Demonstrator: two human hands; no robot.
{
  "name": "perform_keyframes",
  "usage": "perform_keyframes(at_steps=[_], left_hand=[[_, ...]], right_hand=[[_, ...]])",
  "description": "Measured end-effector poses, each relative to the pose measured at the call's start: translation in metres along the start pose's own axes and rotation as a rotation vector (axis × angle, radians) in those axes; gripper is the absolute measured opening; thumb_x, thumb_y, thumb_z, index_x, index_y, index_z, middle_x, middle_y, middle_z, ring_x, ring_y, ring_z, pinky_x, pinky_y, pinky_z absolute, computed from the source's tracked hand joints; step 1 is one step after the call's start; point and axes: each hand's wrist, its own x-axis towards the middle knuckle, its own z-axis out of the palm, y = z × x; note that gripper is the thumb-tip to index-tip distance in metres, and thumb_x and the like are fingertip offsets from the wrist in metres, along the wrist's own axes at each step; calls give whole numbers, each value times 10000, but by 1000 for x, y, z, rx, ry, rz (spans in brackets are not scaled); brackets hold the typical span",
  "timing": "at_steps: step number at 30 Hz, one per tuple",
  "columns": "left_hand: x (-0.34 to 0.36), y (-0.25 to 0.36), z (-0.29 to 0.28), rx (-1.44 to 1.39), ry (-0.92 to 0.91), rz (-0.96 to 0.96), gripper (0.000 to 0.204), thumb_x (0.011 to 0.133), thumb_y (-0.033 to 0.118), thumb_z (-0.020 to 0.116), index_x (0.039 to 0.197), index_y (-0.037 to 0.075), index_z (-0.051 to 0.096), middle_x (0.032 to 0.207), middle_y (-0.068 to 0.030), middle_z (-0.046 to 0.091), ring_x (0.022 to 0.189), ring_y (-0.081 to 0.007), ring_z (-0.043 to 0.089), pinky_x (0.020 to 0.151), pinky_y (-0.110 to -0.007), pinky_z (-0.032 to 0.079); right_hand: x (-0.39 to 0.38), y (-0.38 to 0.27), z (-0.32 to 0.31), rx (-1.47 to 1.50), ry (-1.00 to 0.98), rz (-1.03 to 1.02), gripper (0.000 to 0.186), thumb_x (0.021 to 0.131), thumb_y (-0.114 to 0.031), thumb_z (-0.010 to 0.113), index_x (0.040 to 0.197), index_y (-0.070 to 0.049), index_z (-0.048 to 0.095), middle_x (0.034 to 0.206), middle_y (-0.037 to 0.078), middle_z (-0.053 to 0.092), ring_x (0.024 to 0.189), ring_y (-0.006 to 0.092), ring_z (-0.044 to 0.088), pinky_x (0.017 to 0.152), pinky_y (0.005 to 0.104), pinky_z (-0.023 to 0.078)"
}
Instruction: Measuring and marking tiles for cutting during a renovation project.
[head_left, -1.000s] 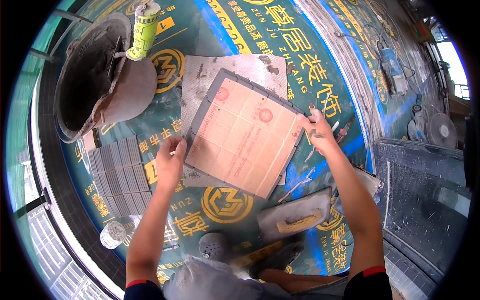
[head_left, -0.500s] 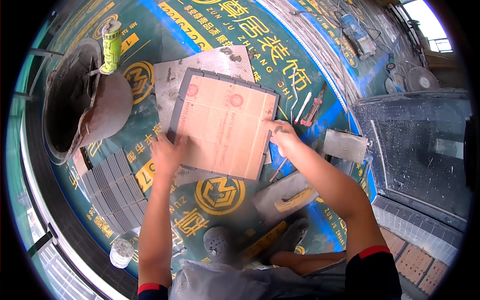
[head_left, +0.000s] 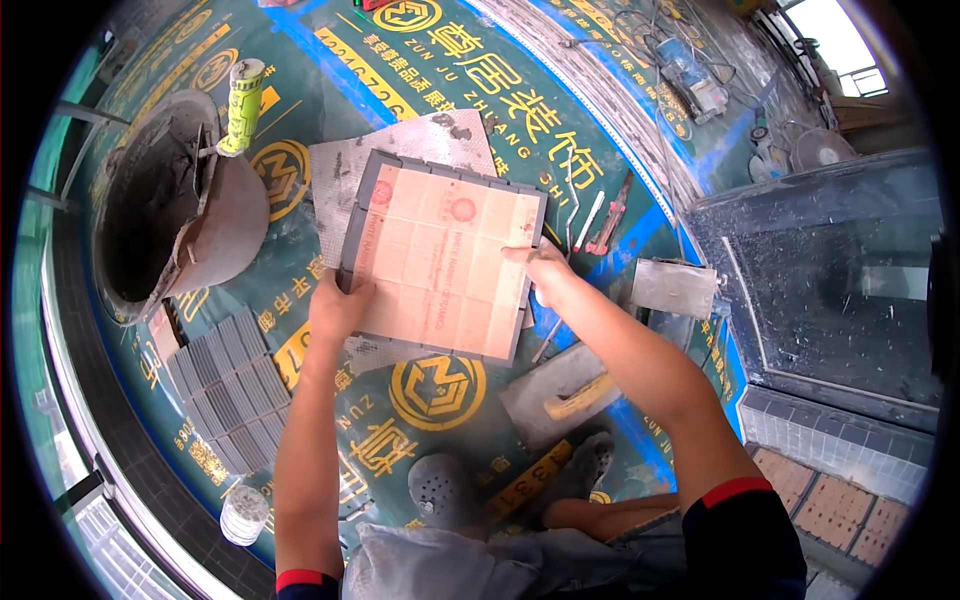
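Note:
A square mosaic tile sheet [head_left: 440, 260], dark grey tiles faced with brown printed paper, lies between my hands over a textured pale board [head_left: 455, 135]. At its left edge, my left hand [head_left: 338, 302] is closed, thumb on the paper and fingers hidden beneath. On the right edge my right hand [head_left: 538, 265] pinches it in the same way, thumb on top. The sheet is slightly tilted in the picture; whether it is fully off the board I cannot tell.
Left stands a mortar bucket [head_left: 225, 230] with a yellow-green-handled tool [head_left: 240, 105] at its rim. Grey tile sheets [head_left: 230, 390] lie nearer me. A trowel [head_left: 560, 395], a pale flat-bladed tool [head_left: 675, 288], a white marker [head_left: 588, 220] and red-handled pliers [head_left: 608, 222] lie right. A dark glass panel [head_left: 820, 280] stands beyond.
My left hand's fingers have gone from spread over the edge to curled under it. The sheet has shifted slightly on the board, and the whole view has moved a little.

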Motion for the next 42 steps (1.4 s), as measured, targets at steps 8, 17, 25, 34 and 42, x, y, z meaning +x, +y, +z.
perform_keyframes(at_steps=[8,17,25,34,42], left_hand=[[-47,-27,11,-356,-43,-238,483,853,279,803,1083,-107,625,992,-191,715,888,-243,688,801,-364,545],[-167,22,102,-1232,-374,-845,462,997,154,707,1399,24,518,1284,-94,634,1187,-267,607,990,-490,520],[-143,35,79,-1137,-873,-895,431,1008,235,651,1348,-16,566,1283,-188,661,1150,-321,667,1012,-420,528],[-76,-25,-8,-128,195,-3,494,984,224,667,1319,-120,552,1229,-261,645,1113,-354,642,995,-423,508],[-92,-17,30,61,78,13,869,901,264,734,1524,-150,291,1580,-366,335,1476,-480,350,1222,-461,314]], right_hand=[[1,-16,18,-165,82,-82,466,933,-70,718,1354,26,542,1224,177,701,1089,266,700,963,411,565],[62,-83,102,-1195,-232,-614,516,853,-224,783,1302,-17,637,1091,225,729,1036,358,709,888,412,544],[52,-52,93,-949,-104,-1046,420,929,-179,718,1301,-10,617,1187,228,667,1092,379,679,916,396,534],[-15,39,-61,-744,164,-229,511,975,-210,703,1350,90,531,1169,199,703,1069,242,691,947,356,536],[-36,86,18,-654,402,-668,799,947,-275,719,1564,33,314,1362,241,620,1256,329,613,1081,375,455]])
